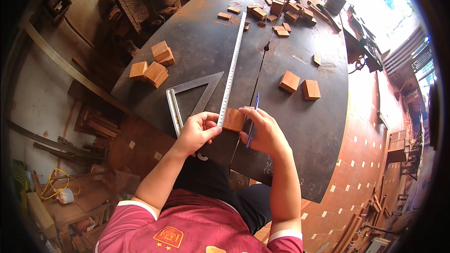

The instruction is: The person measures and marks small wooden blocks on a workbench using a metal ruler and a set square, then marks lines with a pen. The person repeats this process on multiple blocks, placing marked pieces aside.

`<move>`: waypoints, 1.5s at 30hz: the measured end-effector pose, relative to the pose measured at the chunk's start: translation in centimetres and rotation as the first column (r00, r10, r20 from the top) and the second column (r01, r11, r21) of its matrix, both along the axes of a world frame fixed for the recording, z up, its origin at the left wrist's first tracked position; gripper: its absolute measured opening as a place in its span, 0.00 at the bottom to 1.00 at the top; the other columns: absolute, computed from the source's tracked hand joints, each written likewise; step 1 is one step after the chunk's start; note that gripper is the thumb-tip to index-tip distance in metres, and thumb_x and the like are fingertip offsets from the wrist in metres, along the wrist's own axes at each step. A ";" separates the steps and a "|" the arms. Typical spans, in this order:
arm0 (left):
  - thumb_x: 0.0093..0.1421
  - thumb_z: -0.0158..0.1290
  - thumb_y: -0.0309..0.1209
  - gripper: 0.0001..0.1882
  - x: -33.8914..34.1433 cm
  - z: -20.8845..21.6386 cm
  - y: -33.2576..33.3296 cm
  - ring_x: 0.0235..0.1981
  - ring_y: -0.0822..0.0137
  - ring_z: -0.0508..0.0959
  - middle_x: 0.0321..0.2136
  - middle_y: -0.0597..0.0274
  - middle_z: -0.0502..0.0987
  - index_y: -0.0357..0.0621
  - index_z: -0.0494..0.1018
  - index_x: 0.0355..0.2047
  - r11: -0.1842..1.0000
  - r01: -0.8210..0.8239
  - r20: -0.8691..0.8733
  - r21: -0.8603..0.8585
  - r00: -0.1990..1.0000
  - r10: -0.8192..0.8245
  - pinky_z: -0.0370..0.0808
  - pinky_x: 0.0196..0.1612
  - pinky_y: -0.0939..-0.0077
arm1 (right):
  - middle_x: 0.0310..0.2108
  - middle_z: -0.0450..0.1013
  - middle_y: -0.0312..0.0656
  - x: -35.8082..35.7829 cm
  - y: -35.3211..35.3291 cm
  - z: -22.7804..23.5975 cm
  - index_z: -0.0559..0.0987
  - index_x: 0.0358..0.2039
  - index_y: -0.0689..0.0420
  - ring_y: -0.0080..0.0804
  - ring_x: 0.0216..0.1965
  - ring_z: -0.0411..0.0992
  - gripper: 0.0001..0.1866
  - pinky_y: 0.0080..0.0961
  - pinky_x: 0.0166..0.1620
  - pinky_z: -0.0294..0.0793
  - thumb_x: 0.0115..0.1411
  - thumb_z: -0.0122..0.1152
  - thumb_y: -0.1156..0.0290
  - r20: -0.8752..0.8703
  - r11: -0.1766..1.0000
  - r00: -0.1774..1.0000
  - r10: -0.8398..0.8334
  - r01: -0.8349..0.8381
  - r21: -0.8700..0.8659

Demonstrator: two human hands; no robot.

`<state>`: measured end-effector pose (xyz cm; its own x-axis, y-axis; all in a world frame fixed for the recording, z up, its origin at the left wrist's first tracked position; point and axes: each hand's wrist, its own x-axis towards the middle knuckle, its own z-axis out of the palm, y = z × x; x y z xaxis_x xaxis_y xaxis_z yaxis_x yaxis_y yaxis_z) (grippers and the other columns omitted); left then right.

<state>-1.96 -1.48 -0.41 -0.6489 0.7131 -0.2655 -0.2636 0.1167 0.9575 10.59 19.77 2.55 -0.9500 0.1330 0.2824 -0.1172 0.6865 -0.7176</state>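
Reddish-brown hardwood block (233, 120) held beside a steel ruler (232, 72)

Warm red-brown and squarish, the block shows a smooth face with darker streaks of grain. It lies at the near side of a dark worktable (300, 145), just in front of the person. Taking the block as the clock's centre, the left hand (198, 132) is at 8 o'clock, thumb and fingers pinching the ruler's near end against the block's left edge; the ruler, pale and finely graduated, runs off just past 12. Towards 4 o'clock the right hand (266, 131) is partly curled, its thumb and forefinger on the block's right edge, a blue ballpoint pen (253, 119) tucked in it. Nearby at 10 o'clock lies a grey triangular set square (206, 91) with, farther out, a cluster of lighter brown blocks (156, 73). Two orange-brown blocks (290, 81) sit at 2, and many offcuts (277, 7) are scattered far off at 1.
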 end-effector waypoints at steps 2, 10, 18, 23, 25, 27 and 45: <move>0.62 0.63 0.23 0.19 0.0 0.0 0.0 0.29 0.79 0.78 0.33 0.64 0.80 0.32 0.75 0.52 1.000 0.000 0.009 0.006 1.000 0.000 0.76 0.28 0.85 | 0.51 0.77 0.51 0.0 0.0 0.0 0.76 0.56 0.57 0.54 0.53 0.76 0.35 0.40 0.56 0.77 0.43 0.74 0.78 0.000 1.000 1.000 -0.001 0.001 -0.001; 0.62 0.63 0.23 0.19 0.1 0.0 0.1 0.28 0.80 0.78 0.32 0.65 0.81 0.33 0.75 0.53 1.000 -0.010 -0.002 0.016 1.000 0.010 0.75 0.28 0.86 | 0.52 0.77 0.52 0.0 0.0 -0.1 0.76 0.56 0.58 0.55 0.53 0.76 0.35 0.40 0.57 0.77 0.43 0.75 0.78 0.016 1.000 1.000 -0.007 0.007 0.005; 0.63 0.63 0.22 0.18 0.2 -0.1 0.1 0.27 0.80 0.77 0.31 0.65 0.81 0.33 0.75 0.52 0.999 -0.023 0.008 0.030 1.000 0.022 0.74 0.28 0.86 | 0.52 0.77 0.52 0.0 0.1 -0.1 0.76 0.55 0.58 0.55 0.53 0.76 0.35 0.40 0.56 0.77 0.42 0.74 0.79 0.015 1.000 1.000 -0.006 0.005 0.017; 0.63 0.63 0.22 0.18 0.1 -0.2 0.1 0.28 0.80 0.77 0.32 0.65 0.81 0.33 0.74 0.53 0.999 -0.008 -0.003 0.034 1.000 0.008 0.74 0.28 0.86 | 0.52 0.77 0.51 0.0 0.1 0.0 0.76 0.55 0.58 0.55 0.53 0.76 0.35 0.40 0.56 0.77 0.42 0.75 0.79 0.016 1.000 1.000 -0.005 0.004 0.012; 0.63 0.63 0.22 0.18 0.2 -0.1 0.1 0.28 0.80 0.77 0.32 0.64 0.81 0.33 0.74 0.53 0.999 -0.008 -0.005 0.034 1.000 0.008 0.74 0.28 0.86 | 0.52 0.77 0.51 0.1 0.1 0.0 0.76 0.55 0.58 0.55 0.53 0.76 0.35 0.40 0.55 0.77 0.42 0.75 0.78 0.019 1.000 1.000 -0.005 0.005 0.002; 0.63 0.63 0.22 0.18 0.2 -0.1 0.1 0.28 0.80 0.77 0.32 0.64 0.80 0.33 0.74 0.53 0.999 -0.009 -0.005 0.035 1.000 0.009 0.75 0.28 0.86 | 0.51 0.77 0.51 0.1 0.1 0.1 0.76 0.55 0.57 0.55 0.53 0.76 0.35 0.40 0.55 0.77 0.43 0.75 0.78 0.024 1.000 1.000 -0.005 0.005 0.002; 0.63 0.63 0.24 0.19 0.2 -0.2 0.1 0.28 0.79 0.77 0.32 0.64 0.80 0.32 0.74 0.53 1.000 -0.002 -0.030 0.023 1.000 0.003 0.76 0.29 0.84 | 0.51 0.77 0.51 0.2 0.2 0.1 0.75 0.56 0.58 0.55 0.53 0.76 0.34 0.40 0.55 0.77 0.45 0.75 0.77 0.020 1.000 1.000 -0.004 0.003 0.013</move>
